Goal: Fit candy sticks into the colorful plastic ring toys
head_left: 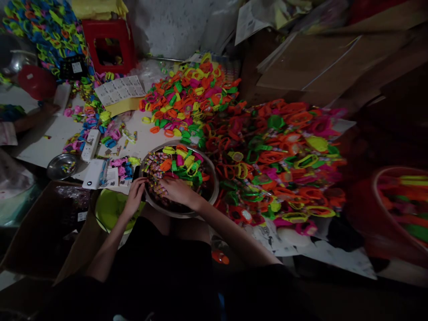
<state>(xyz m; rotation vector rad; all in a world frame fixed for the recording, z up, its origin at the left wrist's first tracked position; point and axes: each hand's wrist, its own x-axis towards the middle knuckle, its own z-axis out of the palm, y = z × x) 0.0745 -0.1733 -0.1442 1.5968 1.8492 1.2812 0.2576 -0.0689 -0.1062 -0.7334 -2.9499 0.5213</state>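
A round metal bowl (216,189) sits in front of me, above my lap. Its left part holds many small striped candy rolls (154,166); bright plastic toy watches (192,166) in yellow, green, orange and pink fill its right part. My left hand (135,195) is at the bowl's left rim, fingers bent against the edge. Inside the bowl, my right hand (177,191) reaches leftward into the candy rolls. Its fingertips are partly hidden there, so whether they grip a roll is unclear.
Heaped toy watches (277,156) spread to the right, with another pile (194,96) behind. A white power strip (90,145) and small metal dish (62,166) lie left. Below are a green basin (109,207) and cardboard box (40,232). Another person's hand (48,109) is far left.
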